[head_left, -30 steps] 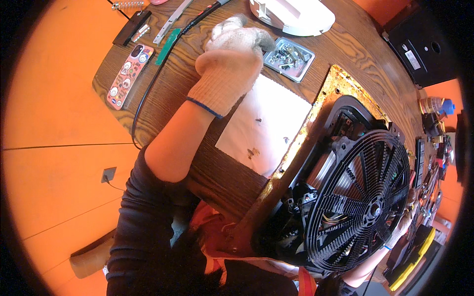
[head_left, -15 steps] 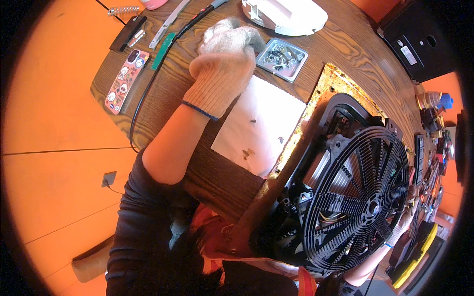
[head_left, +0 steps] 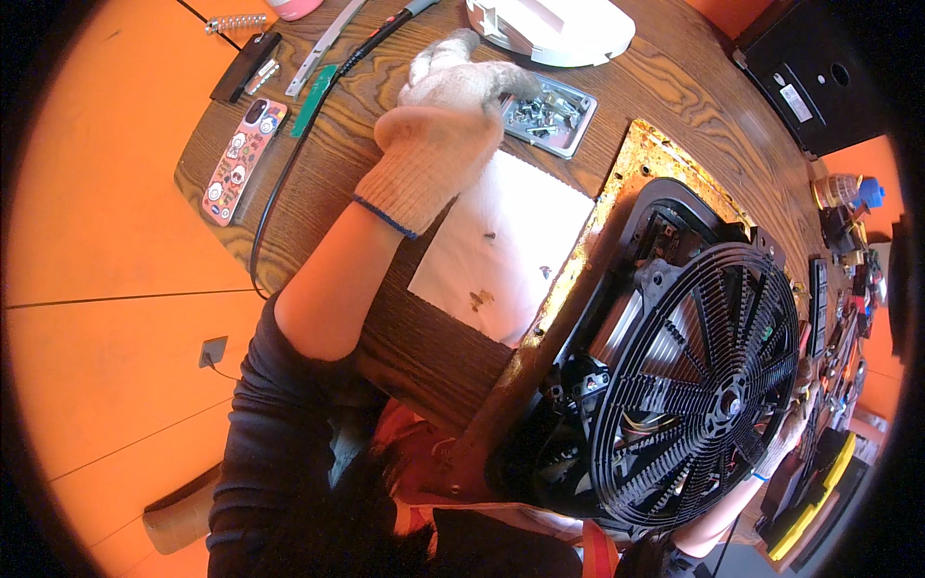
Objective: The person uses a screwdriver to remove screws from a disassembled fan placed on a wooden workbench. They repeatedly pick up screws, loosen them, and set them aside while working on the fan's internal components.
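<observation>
The gloved left hand (head_left: 458,82) is half curled, its right-side digits over the near end of a clear tray (head_left: 583,123); whether it pinches anything cannot be told. Just right of this grip, the tray shows a loose heap of small, shiny metal parts (head_left: 551,116). Below the hand lies a creased white sheet (head_left: 511,241) with brown and dark marks; beyond the hand sits a white plastic shell (head_left: 568,29). All rest on a boldly grained brown wooden table (head_left: 665,77). Left of the hand are a black cable (head_left: 371,43), a green strip (head_left: 313,101) and a sticker-covered pink phone (head_left: 244,159).

Well to its lower right, a black slatted fan guard (head_left: 694,385) leans over a rust-stained unit (head_left: 636,169). The right hand (head_left: 798,419) is at the guard's far rim, its grip unclear. Farther left stands an orange wall (head_left: 116,212) with a socket (head_left: 212,352); far right, a black box (head_left: 809,91).
</observation>
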Available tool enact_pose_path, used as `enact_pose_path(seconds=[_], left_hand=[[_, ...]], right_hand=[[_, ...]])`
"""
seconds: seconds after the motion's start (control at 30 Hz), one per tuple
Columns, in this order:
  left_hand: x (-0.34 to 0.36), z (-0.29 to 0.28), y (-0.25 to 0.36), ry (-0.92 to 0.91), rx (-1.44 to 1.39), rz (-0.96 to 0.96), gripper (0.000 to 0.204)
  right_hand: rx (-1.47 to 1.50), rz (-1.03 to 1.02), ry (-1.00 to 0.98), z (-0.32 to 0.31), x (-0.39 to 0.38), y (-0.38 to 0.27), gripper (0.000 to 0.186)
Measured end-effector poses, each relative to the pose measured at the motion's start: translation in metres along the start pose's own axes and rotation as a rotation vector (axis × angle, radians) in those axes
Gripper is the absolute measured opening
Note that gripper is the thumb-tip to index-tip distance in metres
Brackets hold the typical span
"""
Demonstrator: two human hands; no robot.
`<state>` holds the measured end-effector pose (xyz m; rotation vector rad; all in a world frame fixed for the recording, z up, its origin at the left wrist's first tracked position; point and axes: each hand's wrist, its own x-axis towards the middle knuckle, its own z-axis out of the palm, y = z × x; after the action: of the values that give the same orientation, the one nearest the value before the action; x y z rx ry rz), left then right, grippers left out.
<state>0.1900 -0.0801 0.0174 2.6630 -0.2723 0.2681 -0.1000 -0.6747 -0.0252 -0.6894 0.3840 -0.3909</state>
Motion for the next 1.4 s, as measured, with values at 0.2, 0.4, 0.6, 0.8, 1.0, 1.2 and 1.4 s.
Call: enact_pose_path(seconds=[0.2, 0.4, 0.6, 0.8, 1.0, 1.2, 1.4], left_hand=[[-0.001, -0.006, 0.006, 0.204, 0.05, 0.176, 0.037], [-0.002, -0.005, 0.007, 0.193, -0.017, 0.135, 0.028], [0.0, -0.005, 0.004, 0.189, 0.041, 0.169, 0.039], [-0.001, -0.003, 0.003, 0.19, 0.009, 0.153, 0.035], [0.002, -0.003, 0.0, 0.19, 0.146, 0.162, 0.026], [-0.001, -0.002, -0.002, 0.104, 0.018, 0.123, 0.038], [0.003, -0.004, -0.007, 0.095, 0.06, 0.153, 0.032]], right_hand=[[-0.001, -0.007, -0.003, -0.001, 0.001, 0.0, 0.046], [0.001, -0.007, 0.0, -0.003, 0.0, 0.0, 0.046], [0.008, 0.004, 0.003, -0.007, -0.003, 0.0, 0.047], [0.011, -0.002, 0.0, -0.009, -0.001, -0.002, 0.047], [0.01, 0.0, -0.003, -0.01, 0.001, -0.003, 0.047], [0.008, 0.0, -0.003, -0.012, 0.003, -0.004, 0.048], [0.011, -0.001, -0.007, -0.014, 0.004, -0.007, 0.048]])
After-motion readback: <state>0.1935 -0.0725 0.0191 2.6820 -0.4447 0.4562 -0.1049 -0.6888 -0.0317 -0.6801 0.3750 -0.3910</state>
